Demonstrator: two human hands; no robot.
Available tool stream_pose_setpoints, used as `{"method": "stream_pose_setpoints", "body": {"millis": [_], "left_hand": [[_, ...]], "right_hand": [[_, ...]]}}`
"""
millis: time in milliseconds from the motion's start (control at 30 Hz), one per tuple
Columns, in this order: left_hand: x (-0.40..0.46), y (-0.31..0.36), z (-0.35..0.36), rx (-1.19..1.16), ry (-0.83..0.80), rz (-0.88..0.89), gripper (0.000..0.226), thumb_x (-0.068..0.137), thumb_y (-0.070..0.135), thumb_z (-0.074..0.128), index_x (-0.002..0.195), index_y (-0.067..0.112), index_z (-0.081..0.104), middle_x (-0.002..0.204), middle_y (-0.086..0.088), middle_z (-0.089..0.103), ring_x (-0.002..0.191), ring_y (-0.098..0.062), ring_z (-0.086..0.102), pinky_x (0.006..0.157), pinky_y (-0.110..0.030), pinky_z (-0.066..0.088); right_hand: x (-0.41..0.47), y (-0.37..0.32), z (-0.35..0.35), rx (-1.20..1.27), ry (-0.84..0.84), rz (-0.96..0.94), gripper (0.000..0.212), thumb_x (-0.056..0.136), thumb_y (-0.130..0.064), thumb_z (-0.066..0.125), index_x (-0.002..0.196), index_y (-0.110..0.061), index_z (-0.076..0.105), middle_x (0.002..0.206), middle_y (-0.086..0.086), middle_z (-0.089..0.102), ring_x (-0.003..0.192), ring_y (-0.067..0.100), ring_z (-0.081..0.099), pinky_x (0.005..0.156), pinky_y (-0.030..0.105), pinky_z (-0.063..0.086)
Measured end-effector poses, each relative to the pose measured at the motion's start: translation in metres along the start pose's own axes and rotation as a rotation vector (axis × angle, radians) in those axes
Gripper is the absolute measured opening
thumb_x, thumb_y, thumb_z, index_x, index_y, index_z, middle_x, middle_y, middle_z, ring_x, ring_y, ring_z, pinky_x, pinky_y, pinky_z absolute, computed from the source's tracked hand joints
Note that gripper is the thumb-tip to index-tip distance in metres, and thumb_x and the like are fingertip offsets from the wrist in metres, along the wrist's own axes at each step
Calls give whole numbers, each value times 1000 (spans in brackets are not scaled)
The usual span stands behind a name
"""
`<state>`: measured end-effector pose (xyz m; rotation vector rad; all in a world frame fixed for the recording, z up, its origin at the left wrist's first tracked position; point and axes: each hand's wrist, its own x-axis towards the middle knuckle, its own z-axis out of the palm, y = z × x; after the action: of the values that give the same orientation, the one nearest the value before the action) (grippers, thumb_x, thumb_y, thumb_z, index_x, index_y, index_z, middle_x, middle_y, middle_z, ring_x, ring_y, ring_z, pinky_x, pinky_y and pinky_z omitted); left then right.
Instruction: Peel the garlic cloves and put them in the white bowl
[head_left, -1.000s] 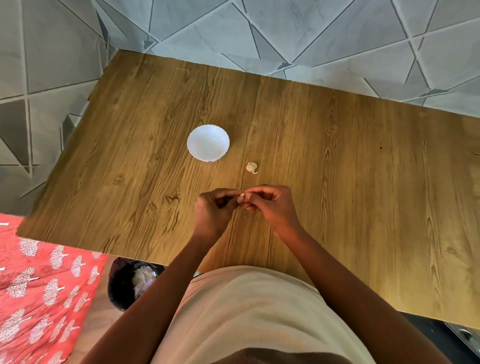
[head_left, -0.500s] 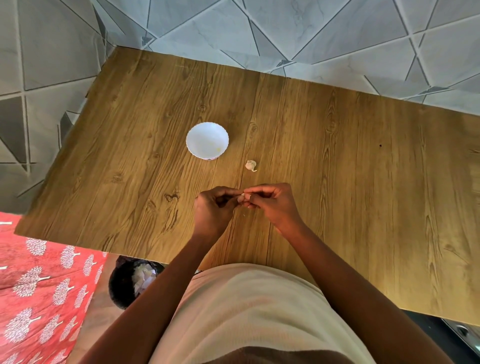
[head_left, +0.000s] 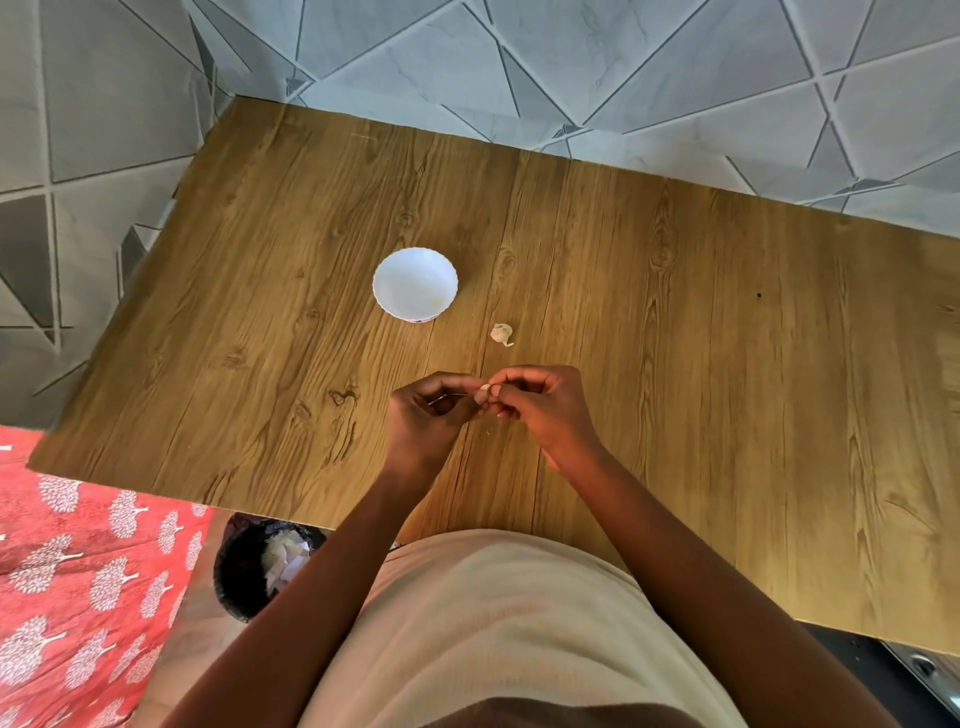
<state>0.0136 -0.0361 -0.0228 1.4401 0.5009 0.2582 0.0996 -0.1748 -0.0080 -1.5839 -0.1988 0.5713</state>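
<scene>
Place: a home, likely a kitchen or dining corner.
Signs: wood-grain table (head_left: 675, 338), patterned grey floor tiles (head_left: 571, 62), red printed cloth (head_left: 78, 571), lined bin (head_left: 249, 566) holding peels.

I see a wood-grain table (head_left: 675, 364) on grey geometric floor tiles (head_left: 571, 62). At seven o'clock lies red patterned cloth (head_left: 78, 571), a black bin (head_left: 244, 566) beside it.

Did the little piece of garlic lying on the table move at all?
No. The loose garlic piece still lies just right of and nearer than the white bowl, with the same gap; only the camera shifted.
</scene>
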Motion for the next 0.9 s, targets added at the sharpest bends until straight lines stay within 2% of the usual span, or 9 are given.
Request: {"method": "stream_pose_setpoints", "body": {"millis": [100,167,333,567,800,900], "left_hand": [[1,-5,-2,159,27,38,16,87,4,82,101,7,78,93,-3,80,86,-22,78,80,-37,64],[1,-8,-2,295,45,97,16,87,8,84,101,10,78,93,3,79,86,-14,77,78,-33,63],[-1,-4,0,489,55,311,20,86,1,80,104,9,76,98,3,74,89,-6,72,77,-24,62],[3,-1,-4,556,20,442,18,87,2,80,105,6,77,100,-1,74,89,-10,73,77,-30,63],[5,1,-6,570,3,452,19,87,4,81,105,6,78,100,-2,76,88,-8,73,75,-30,63],[6,1,-6,555,23,455,16,86,4,82,101,7,81,96,-2,77,84,-8,73,70,-29,62]], "right_hand": [[0,5,-3,-88,36,-36,11,88,0,75,97,-6,79,81,9,78,72,28,75,69,36,61],[0,7,-4,-124,40,-48,15,86,-3,78,102,-5,79,82,7,78,73,25,76,71,36,63],[1,7,0,-40,26,-16,16,87,4,75,101,-3,79,87,10,79,79,24,78,70,28,61],[2,7,-2,65,38,29,14,88,5,73,101,1,77,85,15,78,76,25,76,69,29,59],[1,6,-6,116,-5,18,18,88,5,73,105,3,76,87,18,77,78,28,75,73,30,62],[2,9,-7,118,-5,26,19,88,5,73,107,6,74,89,20,77,82,34,76,74,34,61]]}}
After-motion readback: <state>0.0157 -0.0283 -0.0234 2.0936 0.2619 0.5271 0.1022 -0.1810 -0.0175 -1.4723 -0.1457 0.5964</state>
